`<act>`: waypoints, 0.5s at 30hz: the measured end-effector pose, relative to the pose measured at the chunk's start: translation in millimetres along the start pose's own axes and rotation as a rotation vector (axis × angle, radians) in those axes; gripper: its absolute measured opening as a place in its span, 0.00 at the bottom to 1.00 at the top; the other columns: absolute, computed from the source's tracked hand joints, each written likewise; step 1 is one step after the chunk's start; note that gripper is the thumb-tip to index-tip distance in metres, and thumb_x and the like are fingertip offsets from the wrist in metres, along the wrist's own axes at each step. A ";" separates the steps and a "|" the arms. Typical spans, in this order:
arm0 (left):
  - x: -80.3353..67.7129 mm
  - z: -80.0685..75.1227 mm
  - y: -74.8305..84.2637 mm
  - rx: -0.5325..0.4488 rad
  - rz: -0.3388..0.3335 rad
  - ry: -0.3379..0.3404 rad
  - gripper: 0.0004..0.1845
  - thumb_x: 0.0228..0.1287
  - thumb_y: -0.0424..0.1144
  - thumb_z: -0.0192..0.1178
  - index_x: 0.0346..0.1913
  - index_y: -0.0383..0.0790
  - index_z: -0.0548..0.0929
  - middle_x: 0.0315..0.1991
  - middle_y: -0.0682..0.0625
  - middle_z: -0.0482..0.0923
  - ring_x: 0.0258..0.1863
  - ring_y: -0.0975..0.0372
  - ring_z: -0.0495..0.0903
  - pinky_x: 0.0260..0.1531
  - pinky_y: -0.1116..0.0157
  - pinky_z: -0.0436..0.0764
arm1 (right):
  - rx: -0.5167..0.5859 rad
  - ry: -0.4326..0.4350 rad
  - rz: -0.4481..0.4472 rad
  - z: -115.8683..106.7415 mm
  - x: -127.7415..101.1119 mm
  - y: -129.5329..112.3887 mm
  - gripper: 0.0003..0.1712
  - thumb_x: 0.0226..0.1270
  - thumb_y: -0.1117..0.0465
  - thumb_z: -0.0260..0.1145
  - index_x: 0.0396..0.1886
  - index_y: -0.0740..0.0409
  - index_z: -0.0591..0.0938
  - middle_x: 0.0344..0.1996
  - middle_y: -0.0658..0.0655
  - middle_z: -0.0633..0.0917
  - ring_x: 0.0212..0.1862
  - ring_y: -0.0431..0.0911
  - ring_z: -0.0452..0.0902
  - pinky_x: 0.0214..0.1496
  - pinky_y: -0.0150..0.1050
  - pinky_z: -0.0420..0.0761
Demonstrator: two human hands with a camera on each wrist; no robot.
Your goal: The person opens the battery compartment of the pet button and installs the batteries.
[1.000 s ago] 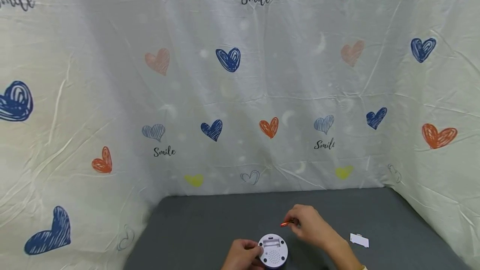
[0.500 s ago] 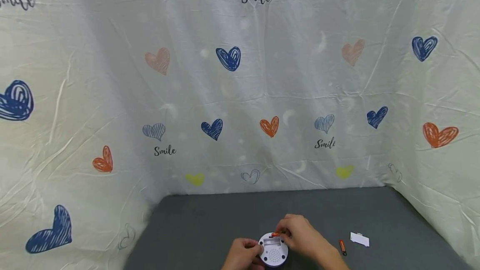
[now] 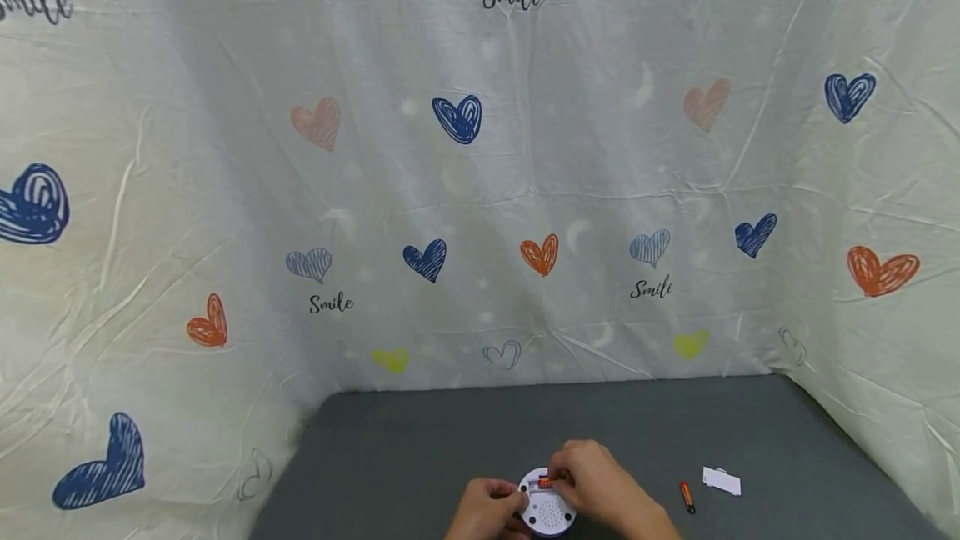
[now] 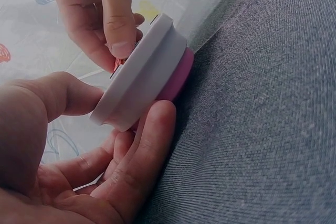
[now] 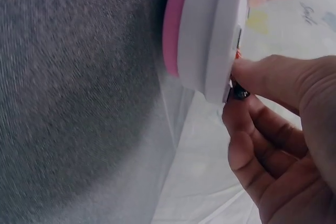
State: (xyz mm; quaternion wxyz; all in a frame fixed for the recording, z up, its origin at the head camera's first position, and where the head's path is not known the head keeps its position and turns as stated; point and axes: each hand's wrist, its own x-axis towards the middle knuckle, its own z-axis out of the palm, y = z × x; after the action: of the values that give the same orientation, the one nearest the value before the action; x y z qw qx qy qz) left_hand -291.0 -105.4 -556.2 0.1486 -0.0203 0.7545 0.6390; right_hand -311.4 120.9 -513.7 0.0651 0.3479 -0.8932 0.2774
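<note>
A round white device (image 3: pixel 549 517) lies on the table with a battery compartment and several dark feet facing up. Its pink underside (image 4: pixel 177 77) shows in the left wrist view. My left hand (image 3: pixel 486 510) grips its left edge between thumb and fingers. At the compartment, my right hand (image 3: pixel 603 486) pinches an orange-and-black battery (image 3: pixel 545 482), which lies at or in the slot; how deep it sits is partly hidden by the fingers. In the right wrist view, the battery's dark end (image 5: pixel 240 92) pokes out between the thumb and fingers.
To the right of my right hand, a second orange-and-black battery (image 3: pixel 687 497) lies on the dark grey table (image 3: pixel 420 440). Beyond it is a small white battery cover (image 3: pixel 722 481). A pale curtain (image 3: pixel 525 148) printed with hearts encloses the table's back and sides.
My right hand has brought the battery left and down from beside the device into its compartment. The second battery, earlier hidden by the right arm, now shows. My left hand has stayed in place.
</note>
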 end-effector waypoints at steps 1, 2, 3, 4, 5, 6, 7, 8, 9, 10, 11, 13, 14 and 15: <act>0.3 -0.1 0.2 0.001 0.004 0.001 0.10 0.71 0.31 0.64 0.47 0.25 0.87 0.35 0.44 0.88 0.27 0.62 0.91 0.32 0.63 0.92 | -0.001 0.002 0.003 1.0 0.2 0.4 0.06 0.66 0.66 0.79 0.33 0.50 0.92 0.29 0.40 0.86 0.34 0.30 0.78 0.35 0.32 0.82; 0.3 0.0 0.1 0.004 0.006 0.002 0.10 0.71 0.31 0.64 0.47 0.25 0.87 0.35 0.44 0.88 0.27 0.61 0.91 0.32 0.62 0.92 | -0.005 0.006 0.003 2.2 0.3 0.7 0.06 0.65 0.67 0.79 0.33 0.50 0.92 0.29 0.40 0.86 0.34 0.30 0.79 0.35 0.32 0.82; 0.5 -0.1 0.1 0.007 0.007 0.004 0.10 0.71 0.31 0.64 0.46 0.25 0.87 0.35 0.44 0.88 0.27 0.61 0.91 0.33 0.62 0.92 | -0.007 0.012 0.005 3.2 0.4 0.7 0.06 0.65 0.67 0.79 0.33 0.50 0.92 0.29 0.40 0.85 0.34 0.30 0.79 0.35 0.32 0.82; 0.7 -0.2 -0.3 0.009 0.009 0.005 0.10 0.71 0.31 0.64 0.46 0.25 0.87 0.36 0.43 0.88 0.28 0.60 0.91 0.33 0.62 0.92 | -0.011 0.020 0.006 4.4 0.4 0.7 0.07 0.64 0.67 0.79 0.32 0.50 0.92 0.30 0.40 0.85 0.34 0.30 0.78 0.35 0.32 0.81; 0.7 -0.3 -0.5 0.012 0.010 0.005 0.10 0.71 0.31 0.64 0.46 0.25 0.86 0.36 0.43 0.88 0.28 0.59 0.92 0.34 0.61 0.93 | -0.008 0.025 0.011 5.5 0.2 0.4 0.07 0.64 0.67 0.79 0.32 0.50 0.92 0.30 0.40 0.85 0.34 0.30 0.78 0.35 0.33 0.81; 0.8 -0.6 -0.7 0.014 0.013 0.006 0.10 0.71 0.31 0.65 0.46 0.24 0.86 0.36 0.42 0.88 0.29 0.58 0.92 0.34 0.61 0.93 | -0.003 0.029 0.018 6.4 0.2 0.1 0.07 0.64 0.67 0.79 0.32 0.49 0.92 0.30 0.40 0.84 0.34 0.30 0.78 0.35 0.32 0.81; 0.8 -0.8 -0.9 0.017 0.016 0.006 0.10 0.71 0.31 0.65 0.46 0.24 0.86 0.36 0.42 0.88 0.30 0.57 0.92 0.35 0.60 0.93 | 0.003 0.034 0.022 7.2 0.1 -0.5 0.07 0.65 0.67 0.79 0.32 0.49 0.92 0.30 0.40 0.84 0.33 0.30 0.77 0.34 0.32 0.80; 0.9 -1.2 -1.1 0.020 0.015 0.006 0.10 0.71 0.31 0.65 0.46 0.24 0.86 0.36 0.42 0.88 0.30 0.57 0.93 0.36 0.60 0.93 | 0.004 0.038 0.025 8.0 0.2 -1.2 0.07 0.65 0.66 0.79 0.32 0.48 0.92 0.30 0.39 0.83 0.33 0.30 0.77 0.34 0.32 0.80; 1.2 -1.5 -1.3 0.022 0.018 0.005 0.10 0.71 0.31 0.65 0.46 0.24 0.86 0.37 0.42 0.88 0.31 0.57 0.93 0.36 0.60 0.93 | 0.009 0.042 0.029 8.5 0.2 -1.9 0.07 0.66 0.66 0.79 0.32 0.48 0.92 0.30 0.39 0.83 0.32 0.30 0.76 0.33 0.32 0.79; 1.2 -1.8 -1.4 0.025 0.020 0.004 0.11 0.71 0.31 0.65 0.47 0.24 0.86 0.37 0.42 0.89 0.31 0.56 0.93 0.36 0.60 0.93 | 0.016 0.046 0.033 8.9 0.1 -2.5 0.07 0.66 0.66 0.79 0.32 0.48 0.92 0.30 0.39 0.82 0.32 0.30 0.76 0.33 0.32 0.79; 1.0 -2.0 -1.6 0.030 0.023 0.004 0.11 0.71 0.31 0.65 0.47 0.23 0.86 0.37 0.42 0.89 0.32 0.56 0.93 0.36 0.61 0.92 | 0.019 0.048 0.036 9.3 0.1 -3.0 0.07 0.66 0.66 0.79 0.33 0.48 0.93 0.30 0.39 0.82 0.32 0.30 0.76 0.33 0.32 0.79; 0.8 -2.0 -2.0 0.040 0.025 0.007 0.12 0.71 0.32 0.65 0.47 0.23 0.87 0.36 0.43 0.89 0.32 0.57 0.93 0.35 0.61 0.92 | 0.026 0.052 0.043 10.3 0.1 -3.2 0.07 0.66 0.66 0.79 0.33 0.48 0.93 0.30 0.40 0.81 0.32 0.30 0.76 0.32 0.32 0.78; 0.5 -1.9 -2.0 0.042 0.027 0.009 0.12 0.70 0.32 0.65 0.47 0.23 0.87 0.36 0.44 0.89 0.32 0.57 0.93 0.35 0.62 0.92 | 0.031 0.051 0.048 10.6 0.0 -3.0 0.07 0.67 0.66 0.79 0.33 0.48 0.93 0.30 0.40 0.81 0.31 0.30 0.75 0.32 0.32 0.78; -0.1 -1.6 -2.0 0.045 0.030 0.012 0.12 0.70 0.32 0.65 0.47 0.23 0.87 0.36 0.44 0.89 0.32 0.57 0.93 0.35 0.62 0.91 | 0.040 0.051 0.052 10.7 -0.2 -2.7 0.07 0.67 0.66 0.79 0.34 0.48 0.93 0.30 0.40 0.80 0.31 0.30 0.75 0.32 0.32 0.78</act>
State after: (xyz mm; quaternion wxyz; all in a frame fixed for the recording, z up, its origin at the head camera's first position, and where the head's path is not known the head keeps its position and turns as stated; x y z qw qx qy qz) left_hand -290.8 -107.4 -557.8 0.1349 -0.0098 0.7697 0.6240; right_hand -308.7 113.6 -521.6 0.0737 0.3186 -0.8943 0.3055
